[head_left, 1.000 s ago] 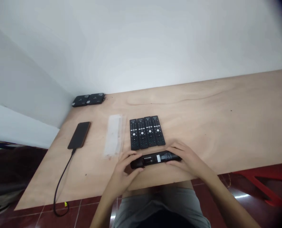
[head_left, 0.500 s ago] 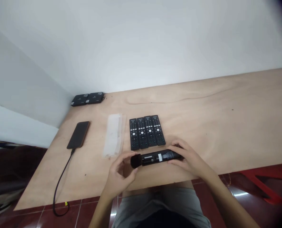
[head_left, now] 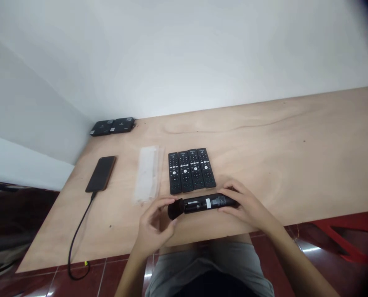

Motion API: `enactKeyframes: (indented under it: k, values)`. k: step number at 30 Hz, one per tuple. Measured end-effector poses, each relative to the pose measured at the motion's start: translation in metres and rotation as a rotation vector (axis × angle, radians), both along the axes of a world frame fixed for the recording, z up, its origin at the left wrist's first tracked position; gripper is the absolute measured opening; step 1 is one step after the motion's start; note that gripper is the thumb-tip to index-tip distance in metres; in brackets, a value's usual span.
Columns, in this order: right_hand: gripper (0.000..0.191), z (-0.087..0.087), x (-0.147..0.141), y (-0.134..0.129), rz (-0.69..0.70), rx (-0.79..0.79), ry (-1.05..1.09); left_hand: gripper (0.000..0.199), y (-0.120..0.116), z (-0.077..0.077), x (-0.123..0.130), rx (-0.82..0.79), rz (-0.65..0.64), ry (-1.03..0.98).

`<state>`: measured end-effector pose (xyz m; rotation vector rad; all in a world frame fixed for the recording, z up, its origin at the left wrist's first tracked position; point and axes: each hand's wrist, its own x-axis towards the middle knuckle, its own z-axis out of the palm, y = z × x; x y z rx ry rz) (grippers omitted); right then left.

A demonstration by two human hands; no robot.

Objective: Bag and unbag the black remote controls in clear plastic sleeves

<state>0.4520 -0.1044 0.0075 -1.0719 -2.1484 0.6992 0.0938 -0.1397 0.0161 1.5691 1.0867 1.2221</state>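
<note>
A black remote control (head_left: 206, 203) lies back side up near the table's front edge, with labels and what looks like an uncovered battery bay on it. My right hand (head_left: 244, 204) grips its right end between thumb and fingers. In my left hand (head_left: 155, 222), a dark battery cover (head_left: 175, 208) is pinched between thumb and fingertips, tilted beside the remote's left end. Whether the cover still touches the remote I cannot tell. Just beyond, several black remotes (head_left: 195, 168) lie face up in a row, side by side.
Clear plastic sleeves (head_left: 148, 173) lie left of the row. Farther left is a phone (head_left: 101, 174) with a black cable (head_left: 75, 235) hanging over the table edge. Two black boxes (head_left: 123, 125) stand against the wall at the back left. A red chair (head_left: 341, 239) is at the lower right.
My left hand has moved slightly left with the battery cover, which is now more tilted. My right hand keeps its grip on the remote. The whole view has shifted a little.
</note>
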Motion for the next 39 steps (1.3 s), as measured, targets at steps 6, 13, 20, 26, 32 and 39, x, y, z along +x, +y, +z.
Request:
enactKeyframes:
  k: [6, 13, 20, 26, 32, 39]
  values:
    - [0.04, 0.001, 0.0, 0.0, 0.003, 0.006, 0.003, 0.048, 0.001, 0.001, 0.0, 0.015, 0.011, 0.027]
    - [0.041, 0.005, -0.006, 0.0, 0.03, 0.028, -0.003, 0.051, 0.001, 0.006, 0.004, 0.023, -0.029, 0.15]
    - [0.043, 0.007, -0.017, -0.003, 0.091, 0.043, -0.008, 0.047, 0.003, 0.004, 0.013, 0.095, -0.075, 0.293]
    - [0.038, 0.01, -0.024, -0.006, 0.103, 0.029, -0.035, 0.034, 0.004, 0.0, 0.017, 0.187, -0.171, 0.387]
    - [0.037, 0.013, -0.024, -0.007, 0.1, 0.014, -0.047, 0.036, 0.006, -0.004, 0.021, 0.265, -0.152, 0.402]
    - [0.038, 0.01, -0.028, -0.008, 0.112, 0.003, -0.101, 0.038, 0.006, -0.004, 0.022, 0.282, -0.175, 0.44]
